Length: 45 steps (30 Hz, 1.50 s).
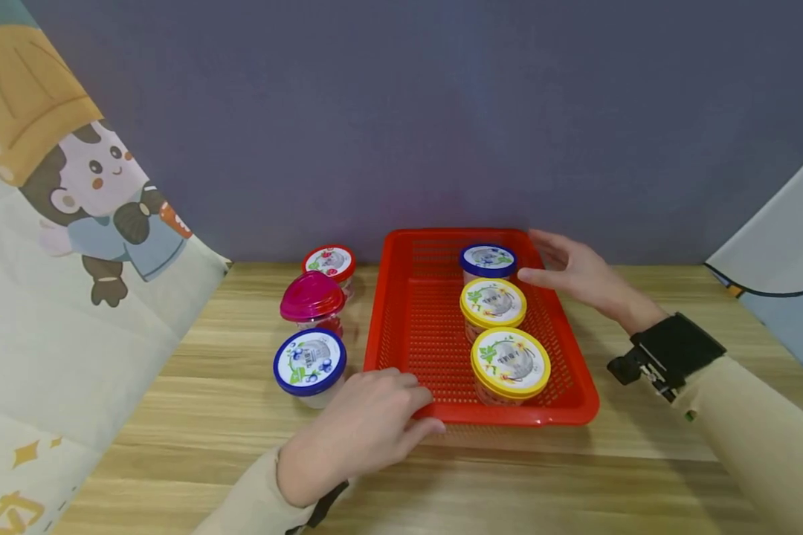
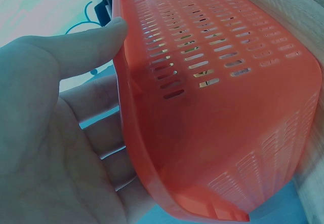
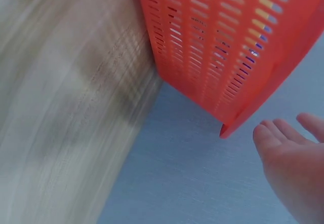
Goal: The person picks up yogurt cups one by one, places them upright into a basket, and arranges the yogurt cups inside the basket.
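A red perforated plastic basket (image 1: pixel 495 414) sits on the wooden table. Inside, along its right half, stand a blue-lidded tub (image 1: pixel 488 258) at the back and two tubs with yellow lids, the middle one (image 1: pixel 493 302) and the front one (image 1: pixel 511 362). My left hand (image 1: pixel 368 420) holds the near left corner; in the left wrist view its thumb lies on the rim (image 2: pixel 132 127) and the other fingers pass behind it. By the far right corner is my right hand (image 1: pixel 585 279), thumb and fingers spread. The right wrist view shows its fingertips (image 3: pixel 266 133) just off the rim.
Left of the basket, a row of tubs stands on the table (image 1: pixel 241 357): one with a red lid (image 1: pixel 329 261), one with a magenta domed lid (image 1: pixel 312 297) and one with a blue lid (image 1: pixel 310 362). A dark grey panel (image 1: pixel 442 119) rises behind. Printed cloth (image 1: pixel 40 312) hangs at left.
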Motion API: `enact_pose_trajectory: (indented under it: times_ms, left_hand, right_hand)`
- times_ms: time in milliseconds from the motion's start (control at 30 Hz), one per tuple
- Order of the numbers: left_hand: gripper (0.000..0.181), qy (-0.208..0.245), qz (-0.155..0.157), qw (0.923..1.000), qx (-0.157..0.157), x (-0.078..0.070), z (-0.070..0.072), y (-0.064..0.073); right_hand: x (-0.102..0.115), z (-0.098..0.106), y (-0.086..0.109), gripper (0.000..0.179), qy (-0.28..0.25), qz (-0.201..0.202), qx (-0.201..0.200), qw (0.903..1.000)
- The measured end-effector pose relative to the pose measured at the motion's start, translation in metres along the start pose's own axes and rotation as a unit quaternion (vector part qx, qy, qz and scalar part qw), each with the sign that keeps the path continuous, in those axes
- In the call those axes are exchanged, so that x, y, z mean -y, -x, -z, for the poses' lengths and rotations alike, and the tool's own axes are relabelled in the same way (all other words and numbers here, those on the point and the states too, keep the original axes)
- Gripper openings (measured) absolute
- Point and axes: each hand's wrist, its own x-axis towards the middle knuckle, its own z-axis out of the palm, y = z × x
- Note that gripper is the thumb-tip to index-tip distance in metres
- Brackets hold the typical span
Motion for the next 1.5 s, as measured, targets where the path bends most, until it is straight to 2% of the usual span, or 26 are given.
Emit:
enact_pose_trajectory:
  times_ms: [233, 500, 600, 767, 933, 1133, 1300, 1500]
  left_hand:
    - [0.026, 0.002, 0.003, 1.0, 0.0, 0.0, 0.001, 0.0]
    - [0.025, 0.006, -0.001, 1.0, -0.005, 0.0, 0.002, 0.0]
    - [0.024, 0.007, -0.003, 0.9999, -0.008, 0.0, 0.001, 0.0]
    - [0.025, 0.009, -0.002, 0.9999, -0.004, 0.001, 0.001, 0.0]
    - [0.026, 0.012, 0.001, 0.9999, 0.001, 0.002, -0.001, -0.001]
    - [0.026, 0.021, 0.004, 0.9997, 0.007, 0.002, -0.002, -0.001]
    - [0.026, 0.023, 0.001, 0.9997, 0.009, 0.002, -0.003, -0.002]
    - [0.026, 0.019, 0.004, 0.9998, 0.01, 0.003, -0.002, -0.002]
  right_hand:
    - [-0.001, -0.003, 0.017, 0.086, 0.05, 0.009, 0.007, 0.9987]
    - [-0.003, -0.006, 0.035, 0.081, 0.073, 0.039, -0.001, 0.9965]
    - [-0.002, -0.008, 0.042, 0.08, 0.106, 0.05, -0.001, 0.9931]
    - [0.0, -0.013, 0.054, 0.076, 0.164, 0.089, -0.007, 0.9824]
    - [-0.003, -0.015, 0.062, 0.061, 0.169, 0.154, -0.04, 0.9727]
    - [-0.01, -0.017, 0.065, 0.048, 0.192, 0.196, -0.08, 0.9584]
    - [-0.01, -0.02, 0.074, 0.05, 0.234, 0.213, -0.057, 0.9469]
    - [-0.001, -0.031, 0.087, 0.059, 0.259, 0.299, -0.034, 0.9178]
